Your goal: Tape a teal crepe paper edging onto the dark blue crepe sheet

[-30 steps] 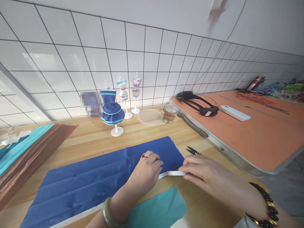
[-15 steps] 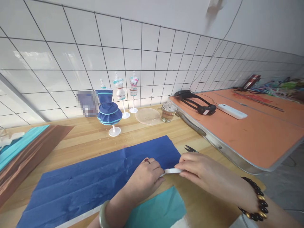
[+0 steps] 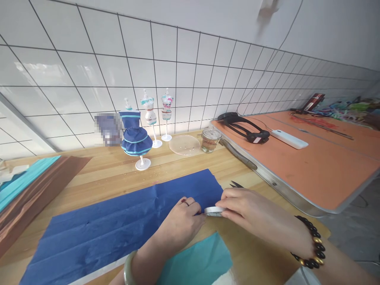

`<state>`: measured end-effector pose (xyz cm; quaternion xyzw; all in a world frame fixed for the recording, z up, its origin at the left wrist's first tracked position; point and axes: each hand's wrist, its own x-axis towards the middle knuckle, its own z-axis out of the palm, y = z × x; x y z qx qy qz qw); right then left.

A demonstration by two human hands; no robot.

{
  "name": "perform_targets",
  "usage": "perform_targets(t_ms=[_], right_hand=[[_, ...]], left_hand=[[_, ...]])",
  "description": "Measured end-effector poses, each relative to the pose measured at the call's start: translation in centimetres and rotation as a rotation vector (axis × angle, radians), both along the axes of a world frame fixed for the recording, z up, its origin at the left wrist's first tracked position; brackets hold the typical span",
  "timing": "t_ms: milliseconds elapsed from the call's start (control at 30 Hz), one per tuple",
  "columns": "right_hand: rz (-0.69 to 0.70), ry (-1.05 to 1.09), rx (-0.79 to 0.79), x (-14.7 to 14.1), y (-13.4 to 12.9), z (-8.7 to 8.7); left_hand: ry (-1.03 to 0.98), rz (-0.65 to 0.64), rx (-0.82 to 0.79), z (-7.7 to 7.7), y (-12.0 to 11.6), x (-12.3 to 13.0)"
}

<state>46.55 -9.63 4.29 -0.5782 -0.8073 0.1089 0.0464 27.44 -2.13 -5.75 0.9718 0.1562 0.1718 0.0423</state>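
Note:
Between my hands is a small round white-rimmed disc (image 3: 214,211), tilted up on its edge. The fingers and thumb of my right hand (image 3: 247,211) pinch its right side. My left hand (image 3: 182,219) is closed at the disc's left edge, its fingertips pressed together; what they hold is too small to make out. Under and beyond my left hand lies a creased dark blue sheet (image 3: 109,221). A teal piece (image 3: 202,259) rests on the wood below my hands. Black scissors (image 3: 236,184) lie partly hidden behind my right hand.
A small dress form in a blue dress (image 3: 136,138) stands at the back near two others, a clear round plate (image 3: 184,145) and a lidded glass (image 3: 210,139). Brown fabric (image 3: 50,186) lies left. An orange folding table (image 3: 320,170) adjoins on the right.
The disc has tipped so that more of its patterned face shows. My right hand has shifted slightly left and covers more of the scissors.

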Motion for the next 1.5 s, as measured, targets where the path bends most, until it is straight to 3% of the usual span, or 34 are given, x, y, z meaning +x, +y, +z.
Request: perform_targets(t_ms=[633, 1267, 1500], right_hand=[[-0.014, -0.122, -0.07, -1.2, 1.3, 0.6], [-0.026, -0.122, 0.017, -1.5, 2.2, 0.0], [-0.072, 0.076, -0.115, -1.3, 2.0, 0.3]], left_hand=[[0.047, 0.028, 0.061, 0.0, -0.1, 0.2], [0.064, 0.043, 0.003, -0.2, -0.2, 0.2], [0.078, 0.062, -0.029, -0.2, -0.2, 0.4]])
